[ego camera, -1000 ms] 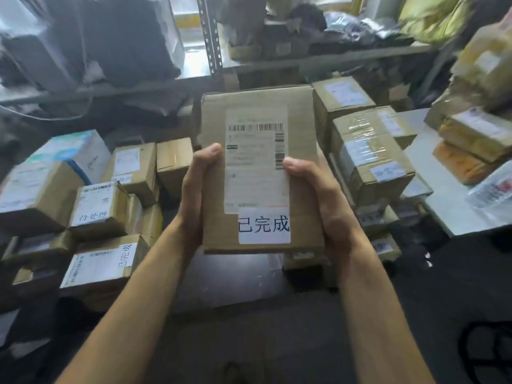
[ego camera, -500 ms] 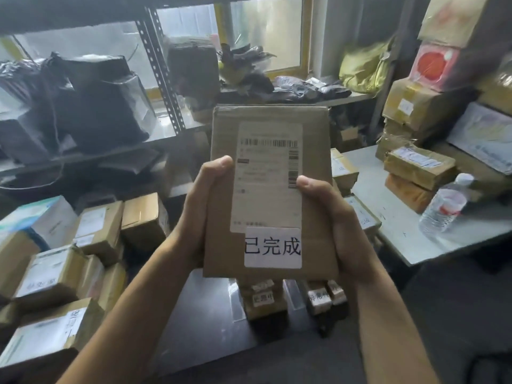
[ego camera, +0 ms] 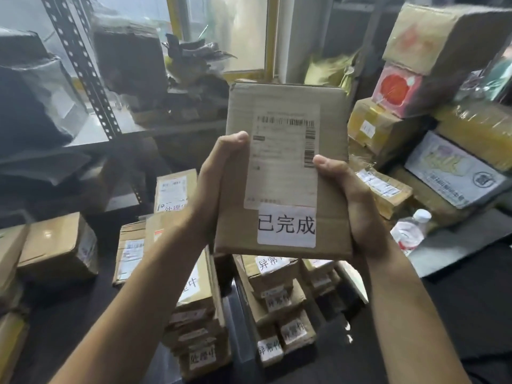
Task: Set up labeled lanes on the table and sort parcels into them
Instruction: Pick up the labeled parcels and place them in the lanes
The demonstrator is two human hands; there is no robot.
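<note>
I see the left hand [ego camera: 219, 187] holding the flat brown parcel [ego camera: 285, 173] by its 9 o'clock edge, and the right hand [ego camera: 352, 206] by its 3 o'clock edge. Both thumbs press the front. The other fingers hide behind. The parcel is up in the air, its long side running from 6 to 12 o'clock, white label [ego camera: 286, 225] facing me. Stacked boxes [ego camera: 277, 295] sit beyond at 6 o'clock.

Below you the dark table [ego camera: 238, 325] carries two parcel piles side by side, the left stack [ego camera: 199, 314] labelled 处理中, the right stack [ego camera: 277, 295] 异常件; to your right the grey table [ego camera: 448, 248] bears a water bottle [ego camera: 410, 231] beside piled boxes [ego camera: 383, 189].
</note>
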